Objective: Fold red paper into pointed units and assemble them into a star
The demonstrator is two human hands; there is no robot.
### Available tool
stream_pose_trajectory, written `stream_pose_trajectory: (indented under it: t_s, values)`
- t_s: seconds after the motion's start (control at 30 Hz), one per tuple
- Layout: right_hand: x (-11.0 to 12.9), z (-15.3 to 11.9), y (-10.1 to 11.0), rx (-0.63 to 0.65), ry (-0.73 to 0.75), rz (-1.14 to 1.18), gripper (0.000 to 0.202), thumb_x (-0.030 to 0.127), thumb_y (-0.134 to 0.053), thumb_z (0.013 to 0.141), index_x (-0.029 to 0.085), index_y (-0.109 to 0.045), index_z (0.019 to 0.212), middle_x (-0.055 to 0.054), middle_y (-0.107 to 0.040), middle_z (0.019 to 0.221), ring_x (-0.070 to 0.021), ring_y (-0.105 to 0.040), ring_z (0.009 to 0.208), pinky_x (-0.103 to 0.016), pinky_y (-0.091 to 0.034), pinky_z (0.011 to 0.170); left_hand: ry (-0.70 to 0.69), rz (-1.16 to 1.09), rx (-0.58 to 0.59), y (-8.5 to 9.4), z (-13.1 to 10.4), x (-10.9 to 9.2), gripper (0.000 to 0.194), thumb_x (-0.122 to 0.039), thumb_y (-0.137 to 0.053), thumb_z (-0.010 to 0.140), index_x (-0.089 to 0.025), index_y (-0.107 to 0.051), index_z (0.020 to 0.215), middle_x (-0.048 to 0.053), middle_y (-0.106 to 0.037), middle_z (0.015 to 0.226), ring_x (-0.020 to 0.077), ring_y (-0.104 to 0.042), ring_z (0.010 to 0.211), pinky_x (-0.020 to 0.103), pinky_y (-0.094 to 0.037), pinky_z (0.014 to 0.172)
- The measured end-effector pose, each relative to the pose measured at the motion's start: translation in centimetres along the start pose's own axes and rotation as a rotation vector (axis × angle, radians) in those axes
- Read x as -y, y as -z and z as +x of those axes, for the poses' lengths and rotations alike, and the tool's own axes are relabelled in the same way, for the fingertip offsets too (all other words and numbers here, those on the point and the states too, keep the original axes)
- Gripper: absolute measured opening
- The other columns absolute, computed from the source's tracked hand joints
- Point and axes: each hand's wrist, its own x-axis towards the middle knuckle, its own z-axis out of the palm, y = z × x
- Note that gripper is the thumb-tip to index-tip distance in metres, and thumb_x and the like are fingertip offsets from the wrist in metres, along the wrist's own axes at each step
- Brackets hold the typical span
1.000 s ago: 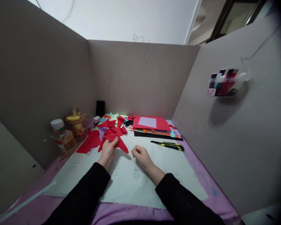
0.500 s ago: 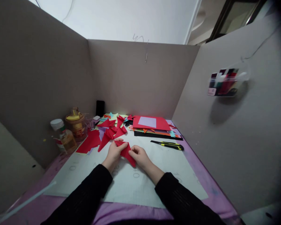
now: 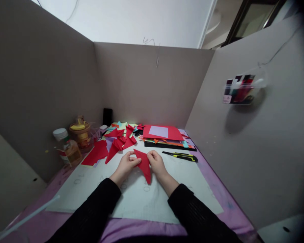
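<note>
- Shifted rightward since the earlier frames, the folded red paper piece point(image 3: 143, 164) now points its long tip toward the wearer, and the right hand point(image 3: 156, 163) has moved up to its upper right corner.
- Left hand point(image 3: 126, 165): thumb and curled fingers closed on the piece's left side.
- Right hand: thumb and fingertips pinched together on that corner.
- The piece is held between both hands, above the white sheet with printed grey numerals point(image 3: 91, 197).
- Folded red paper shapes point(image 3: 115, 147) lie beyond the left hand; a black-and-yellow utility knife point(image 3: 183, 156) lies to the right.
</note>
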Motion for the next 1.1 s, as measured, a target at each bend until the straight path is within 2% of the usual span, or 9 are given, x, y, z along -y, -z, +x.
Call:
stream_pose_trajectory:
  t_s: [0.2, 0.33, 0.43, 0.53, 0.6, 0.67, 0.83, 0.93, 1.1]
  values:
    - [0.1, 1.4, 1.7, -0.115, -0.031, 0.036, 0.025, 0.041, -0.052, 0.08, 0.022, -0.044, 0.066, 0.008, -0.038, 0.052, -0.01, -0.031, 0.047, -0.023, -0.027, 0.046, -0.026, 0.03, -0.105, 1.3, 0.5, -0.5, 0.051, -0.031, -0.08, 0.06, -0.013, -0.053, 0.099, 0.0, -0.065, 0.057, 0.0137, -0.061, 0.054, 0.02, -0.041, 0.052]
    - [0.0, 1.1, 1.4, 0.016, -0.052, 0.009, 0.025, 0.04, -0.058, 0.075, 0.02, -0.048, 0.063, 0.008, -0.041, 0.049, -0.0095, -0.033, 0.044, -0.023, -0.027, 0.044, -0.044, -0.007, -0.103, 1.0, 0.4, -0.6, 0.056, -0.038, -0.077, 0.064, -0.014, -0.053, 0.108, 0.003, -0.068, 0.074, 0.0146, -0.065, 0.066, 0.022, -0.045, 0.057]
    - [0.0, 0.3, 0.6, 0.14, -0.037, -0.022, 0.023, 0.039, -0.061, 0.075, 0.018, -0.056, 0.067, 0.004, -0.049, 0.054, -0.0112, -0.043, 0.049, -0.024, -0.036, 0.048, -0.049, -0.017, -0.08, 0.6, 0.3, -0.4, 0.059, -0.036, -0.08, 0.059, -0.014, -0.056, 0.108, -0.002, -0.063, 0.061, 0.0128, -0.059, 0.052, 0.021, -0.042, 0.05]
    - [0.3, -0.4, 0.4, 0.187, 0.031, -0.062, 0.034, 0.036, -0.068, 0.069, 0.019, -0.061, 0.098, -0.003, -0.062, 0.087, -0.0162, -0.056, 0.072, -0.027, -0.046, 0.062, -0.071, -0.03, -0.129, 0.9, 0.4, -0.2, 0.053, -0.036, -0.079, 0.06, -0.014, -0.058, 0.103, -0.006, -0.057, 0.053, 0.0112, -0.055, 0.047, 0.021, -0.041, 0.049]
    - [0.4, -0.8, 0.4, 0.237, 0.158, -0.176, 0.065, 0.028, -0.075, 0.061, 0.023, -0.053, 0.121, -0.008, -0.056, 0.119, -0.0218, -0.057, 0.098, -0.033, -0.048, 0.079, -0.088, -0.045, -0.171, 1.3, 0.6, -0.2, 0.049, -0.038, -0.076, 0.063, -0.014, -0.058, 0.103, -0.004, -0.06, 0.058, 0.0116, -0.059, 0.052, 0.022, -0.045, 0.055]
    - [0.4, -0.9, 0.4, 0.269, 0.277, -0.292, 0.074, 0.02, -0.073, 0.061, 0.025, -0.048, 0.13, -0.01, -0.048, 0.133, -0.025, -0.05, 0.115, -0.039, -0.044, 0.094, -0.096, -0.057, -0.185, 1.7, 0.7, -0.3, 0.047, -0.039, -0.074, 0.065, -0.014, -0.06, 0.102, -0.002, -0.062, 0.063, 0.0121, -0.061, 0.057, 0.023, -0.047, 0.059]
    - [0.1, -0.5, 0.3, 0.083, 0.086, -0.068, 0.052, 0.022, -0.057, 0.075, 0.021, -0.05, 0.127, -0.008, -0.064, 0.112, -0.0221, -0.063, 0.097, -0.037, -0.05, 0.086, -0.103, -0.076, -0.149, 1.8, 0.9, -0.3, 0.041, -0.037, -0.076, 0.061, -0.013, -0.065, 0.091, 0.0, -0.064, 0.068, 0.0117, -0.06, 0.06, 0.025, -0.049, 0.064]
    - [0.3, 0.1, 0.4, -0.05, -0.076, 0.168, 0.053, 0.024, -0.06, 0.069, 0.019, -0.052, 0.121, -0.006, -0.069, 0.097, -0.0217, -0.066, 0.086, -0.034, -0.053, 0.076, -0.101, -0.079, -0.107, 1.6, 0.9, -0.2, 0.043, -0.032, -0.079, 0.057, -0.013, -0.066, 0.093, 0.003, -0.067, 0.074, 0.0137, -0.062, 0.064, 0.026, -0.05, 0.066]
    - [0.4, 0.4, 0.7, -0.072, -0.155, 0.262, 0.054, 0.019, -0.066, 0.06, 0.018, -0.057, 0.113, -0.004, -0.071, 0.09, -0.0213, -0.066, 0.082, -0.032, -0.053, 0.072, -0.099, -0.058, -0.08, 1.5, 0.6, -0.4, 0.044, -0.023, -0.079, 0.055, -0.012, -0.065, 0.096, 0.005, -0.069, 0.074, 0.0153, -0.063, 0.064, 0.026, -0.048, 0.064]
